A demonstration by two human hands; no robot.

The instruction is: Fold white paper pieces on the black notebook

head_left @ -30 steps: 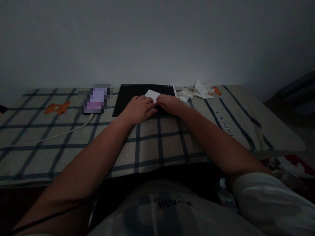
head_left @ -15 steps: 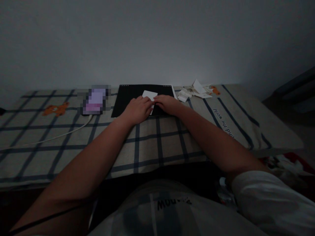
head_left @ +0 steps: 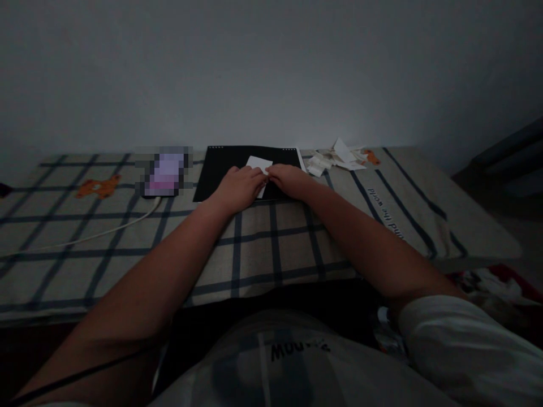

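1. Here, the left hand [head_left: 238, 187] and the right hand [head_left: 291, 179] are meeting over a small white paper [head_left: 258, 164] that is lying on a black board [head_left: 220, 169] at the far side of the checked tabletop [head_left: 254, 249], close to the wall.
2. Both hands are lying palm down with fingertips pressing on the paper's near part; whether either grip is pinching it closed or just resting flat, I cannot tell in this dim light.
3. A pile of white paper scraps [head_left: 335, 158] is sitting just right of the board, and a phone [head_left: 163, 172] with a white cable [head_left: 93, 236] is lying to its left.
4. Likely risks: the paper is small and mostly covered, so uneven pressure from the two hands could be skewing it or creasing it crooked; the smooth board could be letting it slide; poor light is making edges hard to line up.
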